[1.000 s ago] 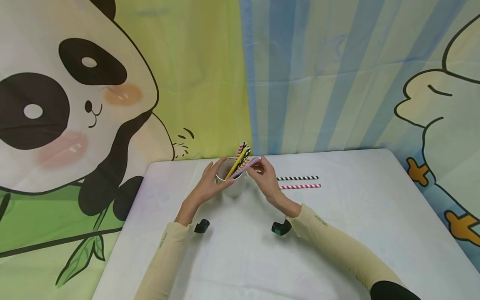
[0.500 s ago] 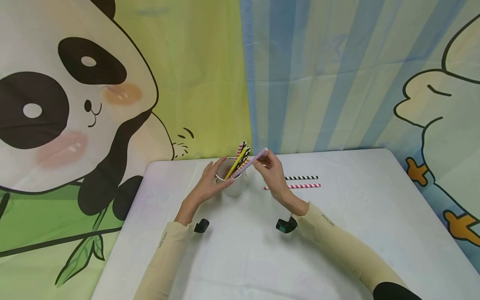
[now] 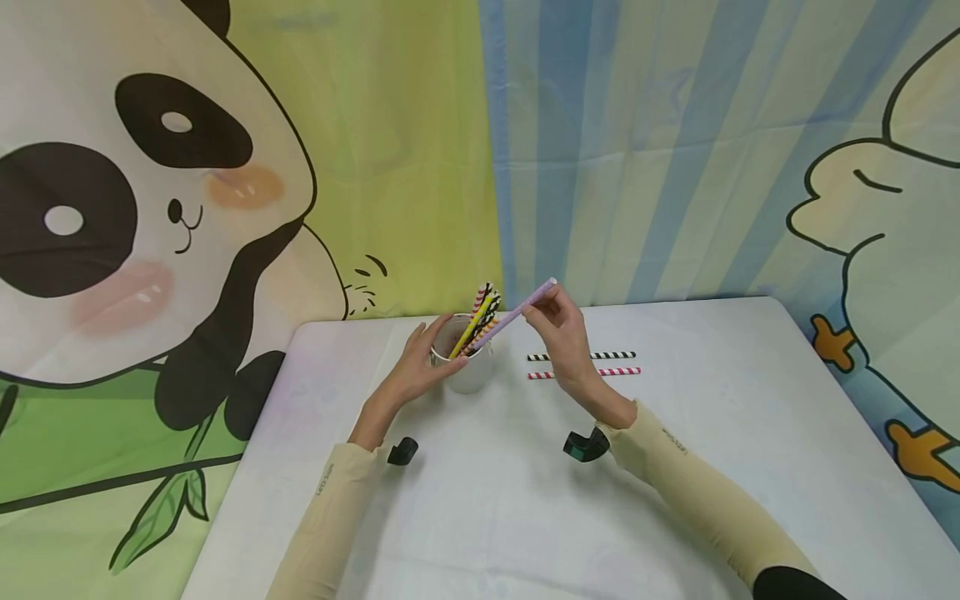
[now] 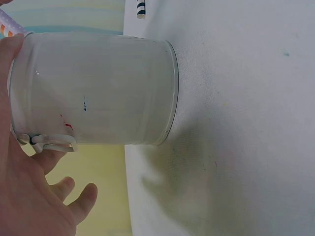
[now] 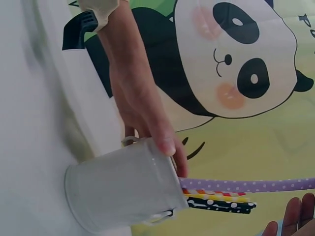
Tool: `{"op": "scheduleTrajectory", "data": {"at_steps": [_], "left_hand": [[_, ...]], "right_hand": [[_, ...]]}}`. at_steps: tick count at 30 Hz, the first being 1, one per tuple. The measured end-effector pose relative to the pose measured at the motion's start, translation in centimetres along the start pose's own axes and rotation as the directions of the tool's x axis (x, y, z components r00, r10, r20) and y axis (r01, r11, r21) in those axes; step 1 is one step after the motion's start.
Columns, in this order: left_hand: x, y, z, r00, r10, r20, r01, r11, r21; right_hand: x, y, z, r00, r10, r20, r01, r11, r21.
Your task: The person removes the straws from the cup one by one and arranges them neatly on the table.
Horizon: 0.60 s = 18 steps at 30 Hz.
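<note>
A small white metal pail with side handles stands upright toward the table's back edge. My left hand grips its rim, thumb at the front, while some fingers spread free in the left wrist view. My right hand pinches a purple straw with white dots near its upper end. That straw slants up to the right, its lower end at the pail's mouth. Inside the pail lean several other straws: a yellow straw, black ones with white dots, and orange-striped and red-striped ones.
On the white table, a black-striped straw and a red-striped straw lie side by side, partly behind my right hand. Black wrist devices hang under both forearms. A printed panda curtain hangs right behind the table.
My right hand has moved up and to the right, drawing the purple straw farther out of the pail. More of the two table straws shows. My left hand has stayed on the pail.
</note>
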State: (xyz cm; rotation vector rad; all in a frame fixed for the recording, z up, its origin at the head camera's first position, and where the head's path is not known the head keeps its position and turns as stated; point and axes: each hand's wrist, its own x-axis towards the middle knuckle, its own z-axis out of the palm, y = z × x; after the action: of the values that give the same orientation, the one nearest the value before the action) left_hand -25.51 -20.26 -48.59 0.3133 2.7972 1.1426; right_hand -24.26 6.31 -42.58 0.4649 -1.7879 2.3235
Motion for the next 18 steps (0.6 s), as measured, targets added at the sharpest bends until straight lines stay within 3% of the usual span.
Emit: {"op": "scheduleTrajectory", "data": {"at_steps": [11,18], "left_hand": [[0.2,-0.4,0.2,1.0,0.018,-0.01,-0.018,1.0,-0.002],[0.1,-0.2,0.1,1.0,0.025,-0.013,-0.025,1.0,-0.002]], "right_hand": [[0.1,-1.2,-0.4,1.0,-0.024,-0.002,0.024,0.999,0.035],[0.0,-1.4,-0.9,1.0,-0.023,0.005,0.024,1.0,-0.005]]}}
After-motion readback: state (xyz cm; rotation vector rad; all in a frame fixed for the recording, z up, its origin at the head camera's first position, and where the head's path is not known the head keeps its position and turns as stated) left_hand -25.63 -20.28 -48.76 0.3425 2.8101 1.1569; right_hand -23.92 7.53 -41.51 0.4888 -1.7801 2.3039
